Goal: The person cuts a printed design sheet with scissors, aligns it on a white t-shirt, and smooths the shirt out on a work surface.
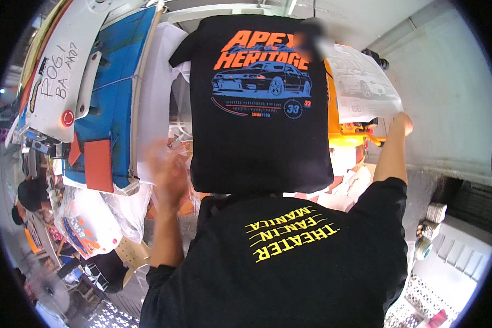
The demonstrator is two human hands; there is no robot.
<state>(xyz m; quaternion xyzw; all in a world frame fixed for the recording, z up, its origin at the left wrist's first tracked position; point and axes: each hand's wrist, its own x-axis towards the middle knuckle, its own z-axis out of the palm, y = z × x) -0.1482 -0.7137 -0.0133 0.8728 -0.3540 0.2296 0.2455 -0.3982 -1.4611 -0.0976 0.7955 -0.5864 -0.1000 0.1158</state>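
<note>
A black T-shirt lies spread flat over a board in front of me. Its chest carries a printed orange, blue and white design with a car. To the right of it, my right hand is closed on the lower right corner of a translucent film sheet. That sheet shows a pale grey image of a similar car and hangs out beside the shirt. My left hand is raised left of the shirt's lower edge, smeared by motion. I cannot make out its fingers.
At left stands a blue board next to a white machine panel with a red push button. A red pad lies on the board. Yellow machine parts show right of the shirt. White bagged goods sit lower left; a pale wall bounds the right.
</note>
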